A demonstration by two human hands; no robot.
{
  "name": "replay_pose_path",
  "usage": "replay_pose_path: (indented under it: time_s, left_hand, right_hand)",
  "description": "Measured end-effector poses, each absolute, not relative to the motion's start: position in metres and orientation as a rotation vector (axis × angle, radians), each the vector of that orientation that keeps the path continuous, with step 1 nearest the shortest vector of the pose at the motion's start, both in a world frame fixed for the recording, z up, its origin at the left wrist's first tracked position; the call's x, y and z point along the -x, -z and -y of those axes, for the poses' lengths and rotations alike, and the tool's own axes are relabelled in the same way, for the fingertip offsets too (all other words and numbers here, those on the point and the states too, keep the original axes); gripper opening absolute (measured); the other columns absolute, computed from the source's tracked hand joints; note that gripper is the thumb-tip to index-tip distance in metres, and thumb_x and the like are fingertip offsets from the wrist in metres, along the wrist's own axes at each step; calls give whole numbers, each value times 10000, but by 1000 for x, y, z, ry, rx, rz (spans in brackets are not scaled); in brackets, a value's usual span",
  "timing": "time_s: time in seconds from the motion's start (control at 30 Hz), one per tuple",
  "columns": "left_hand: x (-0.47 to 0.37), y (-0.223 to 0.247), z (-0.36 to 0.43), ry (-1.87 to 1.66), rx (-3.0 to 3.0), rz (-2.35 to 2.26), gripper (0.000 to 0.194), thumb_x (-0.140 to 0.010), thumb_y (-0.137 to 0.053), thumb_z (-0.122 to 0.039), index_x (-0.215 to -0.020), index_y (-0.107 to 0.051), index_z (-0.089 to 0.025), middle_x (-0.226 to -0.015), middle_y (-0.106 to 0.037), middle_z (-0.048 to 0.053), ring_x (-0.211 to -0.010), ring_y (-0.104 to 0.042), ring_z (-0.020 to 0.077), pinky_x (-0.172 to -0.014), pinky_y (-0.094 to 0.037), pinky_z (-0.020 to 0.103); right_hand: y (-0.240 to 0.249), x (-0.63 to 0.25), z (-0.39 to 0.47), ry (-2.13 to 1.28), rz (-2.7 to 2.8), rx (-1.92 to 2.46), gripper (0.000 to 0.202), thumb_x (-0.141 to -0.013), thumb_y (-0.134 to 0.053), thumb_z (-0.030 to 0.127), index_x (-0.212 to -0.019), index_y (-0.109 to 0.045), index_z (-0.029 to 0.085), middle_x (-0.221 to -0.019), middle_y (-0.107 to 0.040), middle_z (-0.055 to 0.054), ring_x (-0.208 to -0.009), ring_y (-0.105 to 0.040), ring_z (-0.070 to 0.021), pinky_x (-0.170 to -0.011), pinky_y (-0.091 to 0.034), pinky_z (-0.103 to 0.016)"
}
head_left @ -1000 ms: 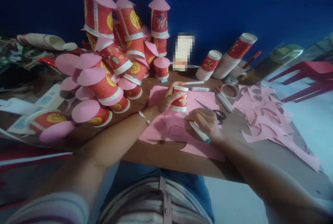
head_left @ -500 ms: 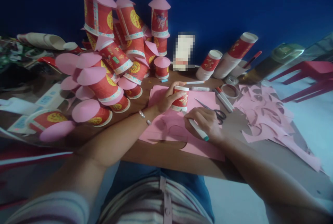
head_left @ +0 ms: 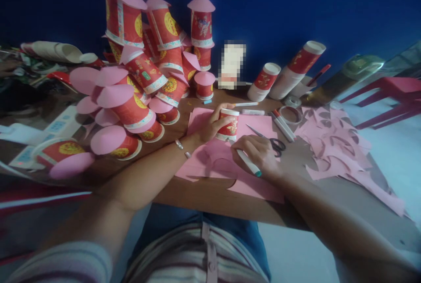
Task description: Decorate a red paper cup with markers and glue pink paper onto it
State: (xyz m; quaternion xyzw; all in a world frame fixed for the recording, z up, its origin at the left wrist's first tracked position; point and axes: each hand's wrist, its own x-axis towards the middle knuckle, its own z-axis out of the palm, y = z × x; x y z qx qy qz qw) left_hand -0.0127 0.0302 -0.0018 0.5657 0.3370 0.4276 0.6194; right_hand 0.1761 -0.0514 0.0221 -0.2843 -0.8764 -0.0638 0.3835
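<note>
A red paper cup (head_left: 233,128) stands upside down on a stack of pink paper (head_left: 259,127), and my left hand (head_left: 210,126) is closed around its left side. My right hand (head_left: 256,153) is closed on a white marker with a green end (head_left: 249,163). The marker's front end lies close to the foot of the cup; whether it touches cannot be made out. Just beyond my right hand are black-handled scissors (head_left: 278,145), partly covered by it. A thin pen (head_left: 245,104) and a white marker (head_left: 252,112) lie behind the cup.
Red cups with pink paper cones (head_left: 125,107) crowd the left side. Stacked cups (head_left: 296,70) stand at the back right, near a tape roll (head_left: 291,115) and two markers (head_left: 283,126). Pink paper scraps (head_left: 342,142) cover the right side. A red stool (head_left: 394,90) stands beyond.
My right hand has shifted very slightly left, and the marker's green end with it. My left hand and the cup look the same.
</note>
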Motion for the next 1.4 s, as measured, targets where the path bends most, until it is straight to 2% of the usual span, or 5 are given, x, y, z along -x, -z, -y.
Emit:
replay_pose_path:
  time_s: [0.37,0.6,1.2,1.3,1.4]
  left_hand:
    - [13,6,-32,-1025,-1309,-778,482,-852,-741,-456,-1288,-638,-278,-1184,-751,35,-1009,-706,209,-860,-533,278]
    - [13,1,-30,-1006,-1250,-766,513,-827,-771,-454,-1287,-625,-279,-1053,-746,14,-898,-700,191,-803,-533,278]
    - [12,8,-36,-1013,-1247,-767,567,-815,-800,-476,-1304,-616,-256,-1125,-726,22,-948,-707,185,-812,-552,286]
    - [12,7,-36,-1023,-1249,-768,577,-803,-821,-477,-1295,-620,-253,-1112,-728,21,-948,-709,187,-823,-558,292]
    - [12,5,-34,-1043,-1190,-755,554,-800,-829,-457,-1277,-630,-257,-1125,-725,23,-944,-706,180,-821,-561,284]
  right_hand:
    - [-23,-174,54,158,2206,635,192,-946,-649,56,-937,-588,237,-711,-670,28,-600,-606,-132,-600,-489,-266]
    - [-24,-174,54,141,2208,618,209,-931,-648,36,-936,-588,237,-708,-664,33,-594,-595,-136,-589,-479,-269]
    - [-24,-174,53,191,2185,621,210,-947,-660,36,-957,-593,234,-712,-684,28,-607,-643,-138,-606,-527,-270]
    - [-23,-176,51,208,2178,612,186,-959,-683,59,-1024,-622,222,-758,-716,9,-641,-674,-150,-626,-549,-273]
    - [-17,-183,48,244,2166,655,222,-1000,-676,101,-1188,-654,216,-835,-742,-17,-678,-696,-164,-633,-554,-280]
